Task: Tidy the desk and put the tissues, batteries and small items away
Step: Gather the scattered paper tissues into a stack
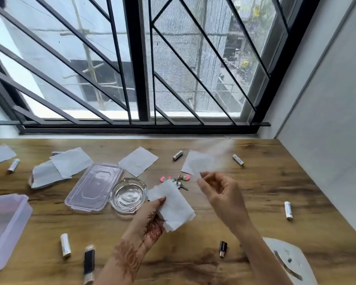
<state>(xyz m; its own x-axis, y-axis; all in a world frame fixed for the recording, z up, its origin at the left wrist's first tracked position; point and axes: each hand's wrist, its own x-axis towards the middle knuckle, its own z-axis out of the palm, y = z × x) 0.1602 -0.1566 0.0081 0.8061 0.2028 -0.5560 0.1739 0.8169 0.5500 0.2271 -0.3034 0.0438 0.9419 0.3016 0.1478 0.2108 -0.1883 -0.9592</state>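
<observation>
Five batteries [13, 165] [177, 155] [238, 159] [288, 210] [65, 245] lie at ten, twelve, one, three and eight o'clock. There are five single tissues [138, 161], one tissue stack [173, 206] and two black gadgets [223, 248]. One each: glass dish [127, 195], clear lid [94, 187], plastic box [4, 229], key bunch [179, 181].

The brown wood-grain desk [255, 192] carries, left of the clear glass ashtray [127, 195], a pink-tinted lid [94, 187], beyond it pink-and-green key charms [167, 178], and right of it a white tissue stack [175, 208] and reddish-brown henna patterns on the left hand [150, 219].

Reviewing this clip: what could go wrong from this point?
The left hand grips the tissue stack only at one edge, so adding the loose tissue pinched by the right hand could let sheets slip. The battery near the desk front edge may roll off if brushed.
</observation>
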